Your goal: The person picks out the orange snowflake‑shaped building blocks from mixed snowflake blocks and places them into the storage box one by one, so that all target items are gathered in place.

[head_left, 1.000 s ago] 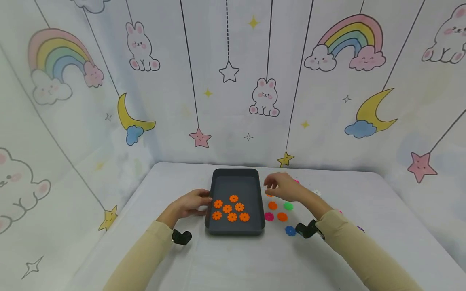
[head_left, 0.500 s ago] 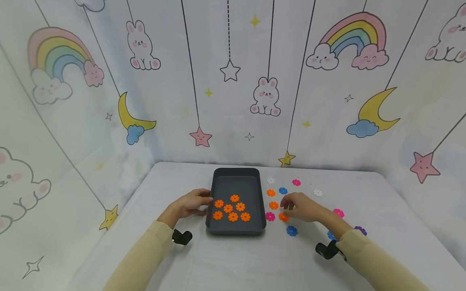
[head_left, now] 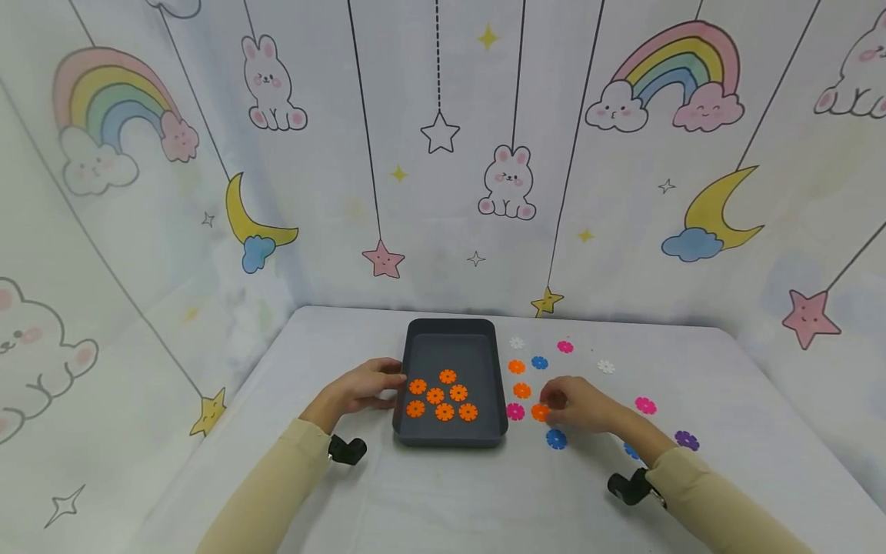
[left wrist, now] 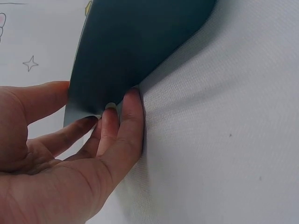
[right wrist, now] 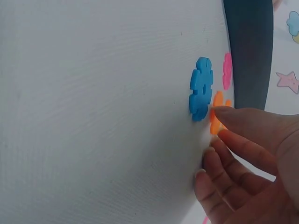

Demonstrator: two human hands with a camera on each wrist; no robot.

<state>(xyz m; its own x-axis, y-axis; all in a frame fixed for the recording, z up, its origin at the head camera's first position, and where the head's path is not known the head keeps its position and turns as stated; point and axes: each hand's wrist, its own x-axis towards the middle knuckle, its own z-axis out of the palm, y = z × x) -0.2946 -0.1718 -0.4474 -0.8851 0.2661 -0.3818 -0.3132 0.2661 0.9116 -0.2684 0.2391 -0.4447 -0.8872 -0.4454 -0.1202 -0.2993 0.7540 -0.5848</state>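
A dark grey rectangular tray point(head_left: 450, 442) stands on the white table, with several orange snowflake building discs point(head_left: 444, 412) lying flat in its nearer part. My left hand point(head_left: 360, 386) holds the tray's left wall, one finger over the rim and others against the outside, as the left wrist view shows. Right of the tray, my right hand point(head_left: 581, 404) pinches the edge of an orange snowflake disc point(right wrist: 216, 116) between thumb and index finger, at table level. A blue snowflake disc point(right wrist: 201, 88) lies just beside it. My other right fingers are loosely curved.
More loose discs lie right of the tray: orange point(head_left: 517, 367), pink point(head_left: 515, 412), blue point(head_left: 540, 362), white point(head_left: 606, 367) and purple point(head_left: 687, 440). Another blue disc point(head_left: 631, 451) is partly hidden by my right forearm. A printed cloth backdrop point(head_left: 443, 192) rises behind the table point(head_left: 332, 331).
My right hand has come back from the far discs near the tray's right side, toward me and rightward, and now pinches a nearer orange disc. My left hand stays on the tray.
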